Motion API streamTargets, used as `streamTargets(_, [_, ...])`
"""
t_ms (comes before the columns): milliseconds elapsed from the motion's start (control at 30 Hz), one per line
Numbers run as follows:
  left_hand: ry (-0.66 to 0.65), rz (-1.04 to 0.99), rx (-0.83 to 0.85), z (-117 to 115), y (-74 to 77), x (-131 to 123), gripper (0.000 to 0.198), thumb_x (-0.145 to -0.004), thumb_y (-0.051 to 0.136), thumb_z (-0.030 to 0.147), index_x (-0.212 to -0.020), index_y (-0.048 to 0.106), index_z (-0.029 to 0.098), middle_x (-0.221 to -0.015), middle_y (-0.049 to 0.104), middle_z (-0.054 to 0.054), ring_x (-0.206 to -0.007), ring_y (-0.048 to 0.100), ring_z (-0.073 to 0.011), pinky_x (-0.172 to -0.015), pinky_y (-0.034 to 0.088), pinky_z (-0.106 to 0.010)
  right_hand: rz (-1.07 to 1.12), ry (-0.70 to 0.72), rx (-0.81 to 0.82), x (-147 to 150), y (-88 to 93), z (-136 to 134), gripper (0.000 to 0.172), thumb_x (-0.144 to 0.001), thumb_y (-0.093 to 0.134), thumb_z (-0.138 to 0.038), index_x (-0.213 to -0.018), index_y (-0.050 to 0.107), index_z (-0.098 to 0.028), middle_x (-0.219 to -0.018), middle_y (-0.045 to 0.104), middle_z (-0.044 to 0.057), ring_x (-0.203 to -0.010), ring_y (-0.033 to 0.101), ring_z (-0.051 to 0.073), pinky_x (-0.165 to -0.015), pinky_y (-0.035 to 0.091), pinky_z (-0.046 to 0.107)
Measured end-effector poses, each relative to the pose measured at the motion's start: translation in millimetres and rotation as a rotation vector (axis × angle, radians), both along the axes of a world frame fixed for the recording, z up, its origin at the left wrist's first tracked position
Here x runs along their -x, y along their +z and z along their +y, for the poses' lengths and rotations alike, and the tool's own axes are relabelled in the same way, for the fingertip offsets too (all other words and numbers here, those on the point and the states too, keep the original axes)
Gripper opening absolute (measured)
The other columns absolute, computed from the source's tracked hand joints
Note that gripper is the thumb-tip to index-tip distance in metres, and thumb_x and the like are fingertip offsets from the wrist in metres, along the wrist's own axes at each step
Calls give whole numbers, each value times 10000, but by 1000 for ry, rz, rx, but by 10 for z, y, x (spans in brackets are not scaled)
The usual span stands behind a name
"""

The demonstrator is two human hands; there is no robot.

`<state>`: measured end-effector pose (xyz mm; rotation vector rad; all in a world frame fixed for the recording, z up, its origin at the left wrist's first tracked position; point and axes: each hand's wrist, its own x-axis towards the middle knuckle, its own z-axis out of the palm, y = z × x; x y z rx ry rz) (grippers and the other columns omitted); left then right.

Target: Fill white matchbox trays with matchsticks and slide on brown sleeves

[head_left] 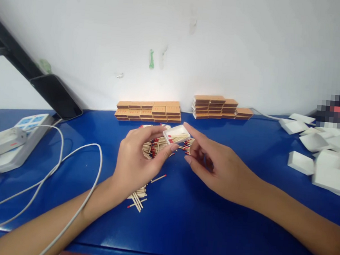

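My left hand (140,152) grips a small white matchbox tray (179,132) between thumb and fingers, tilted a little above the table. Several red-tipped matches (179,137) lie inside it. My right hand (214,158) is at the tray's right side with thumb and index finger spread apart. Its index fingertip is at the tray's far right corner; whether it touches cannot be told. I see nothing between its fingers, though the curled ones are partly hidden. Beneath and behind my hands is a heap of loose matches (158,145), partly covered, with more matches (137,197) nearer me.
Stacked brown matchboxes (147,111) and a second stack (215,107) stand along the wall. Empty white trays (331,171) are piled at right. A power strip (24,143), a phone (57,97) and a white cable (99,157) crossing my left forearm are at left.
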<state>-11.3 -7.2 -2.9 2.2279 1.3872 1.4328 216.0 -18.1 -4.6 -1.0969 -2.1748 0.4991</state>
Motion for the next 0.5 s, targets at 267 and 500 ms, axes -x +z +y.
streamTargets(267, [7, 42, 31, 44, -18, 15, 349, -883, 831, 416, -1164, 736, 233, -1126, 812, -52, -1023, 778, -272, -946, 605, -451, -188, -26, -128, -234, 18, 238, 306, -1023, 547, -281, -1282, 693, -212, -954, 674, 44, -676, 584, 149, -646, 461, 303])
streamTargets(500, [-3, 86, 52, 69, -62, 27, 305, -887, 821, 425, -1111, 750, 230, -1083, 807, -44, -961, 768, -257, -900, 589, -440, -320, 149, 25, -375, 79, 340, 195, -1008, 587, -267, -1130, 737, -240, -886, 648, 23, -691, 600, 148, -649, 452, 273])
